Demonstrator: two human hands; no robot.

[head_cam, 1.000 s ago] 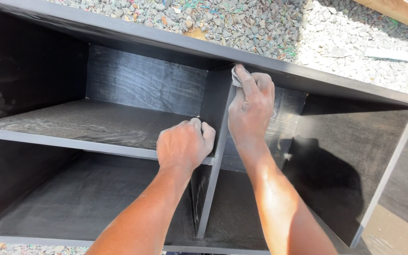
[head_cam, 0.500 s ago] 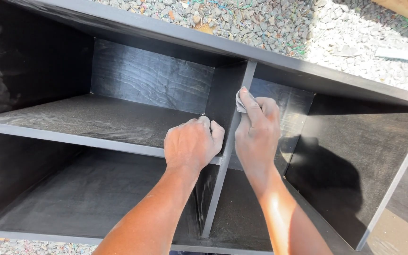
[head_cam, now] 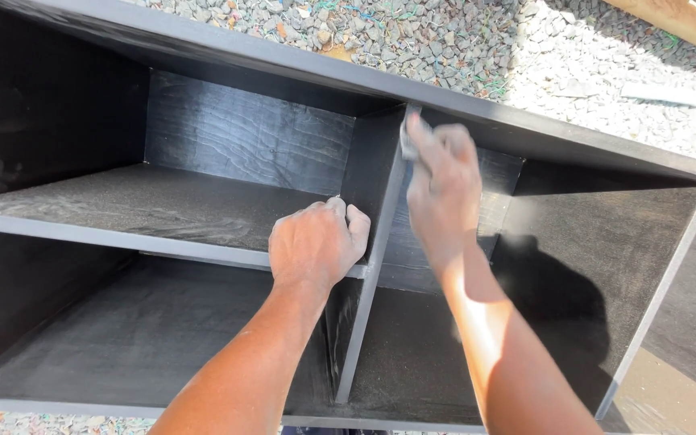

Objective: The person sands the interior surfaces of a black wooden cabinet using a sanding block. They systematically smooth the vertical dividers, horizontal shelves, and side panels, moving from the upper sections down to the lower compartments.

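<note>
The step in hand looks like sanding the front edge of the upright divider (head_cam: pixel 372 266) of a black-painted wooden shelf unit (head_cam: pixel 227 48) that lies on its back over gravel (head_cam: pixel 445 40). The right hand (head_cam: pixel 443 189) has its grip closed around a small grey sanding pad (head_cam: pixel 407 133), pressing it against the top of the divider edge, just under the unit's long outer board. The hand is blurred, so the pad's exact outline is hard to tell. The left hand (head_cam: pixel 316 242) sits lower on the same divider, below and to the left of the right grip; its fingers are curled shut over the spot where the divider meets the horizontal shelf board (head_cam: pixel 122 229), bracing the piece rather than carrying anything. My judgement is that the next move calls for steady pressure along the narrow edge, keeping the pad flat so it does not round the corners, with the left grip holding the divider firm. Counted: two hands, one pad, one divider, one shelf board, and four compartments in view, two on each side of the divider. A pale timber plank (head_cam: pixel 686 20) lies far beyond the right grip.
</note>
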